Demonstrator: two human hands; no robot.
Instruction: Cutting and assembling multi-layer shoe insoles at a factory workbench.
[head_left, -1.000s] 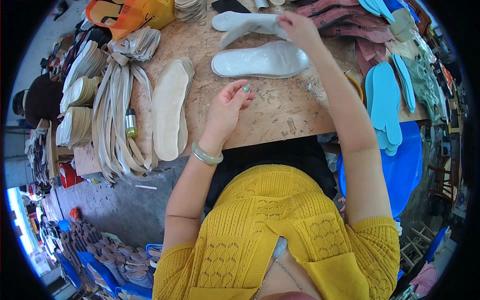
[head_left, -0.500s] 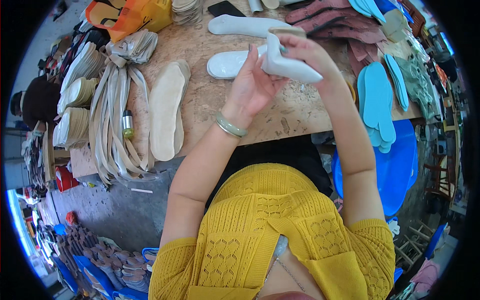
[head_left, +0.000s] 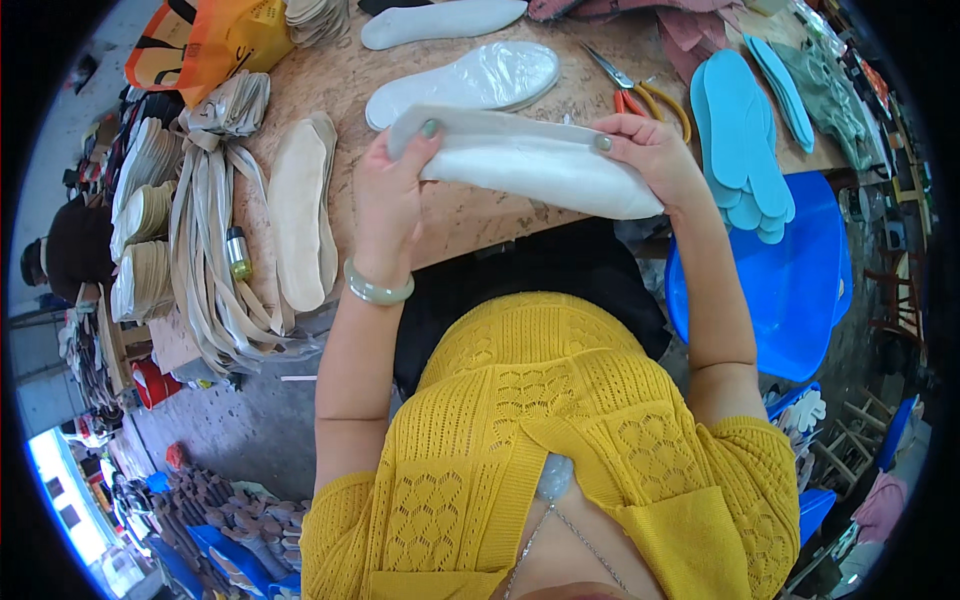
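Observation:
Between my hands, a white insole (head_left: pixel 545 172) is held out lengthwise above the table's near edge, its upper side folded over as a greyish flap. My left hand (head_left: pixel 392 200) pinches its left end, thumb on top. At the right part, my right hand (head_left: pixel 655 160) grips the edge with the thumb across it. Just beyond lies a stack of glossy white insoles (head_left: pixel 462 82). Another white insole (head_left: pixel 445 22) rests farther back. To the right of the stack are pliers with red handles (head_left: pixel 628 100) and scissors with yellow handles (head_left: pixel 668 105).
Beige insoles (head_left: pixel 304 210) lie at left, beside pale strips (head_left: pixel 205 250) and a small bottle (head_left: pixel 238 252). Light blue insoles (head_left: pixel 735 125) overhang the right edge, above a blue plastic chair (head_left: pixel 790 280). An orange bag (head_left: pixel 215 50) stands at the back left.
My hands have moved apart, and the insole that was bunched between them is now stretched out lengthwise. My left hand, formerly spread, now grips its left end. The pliers and scissors have come into view.

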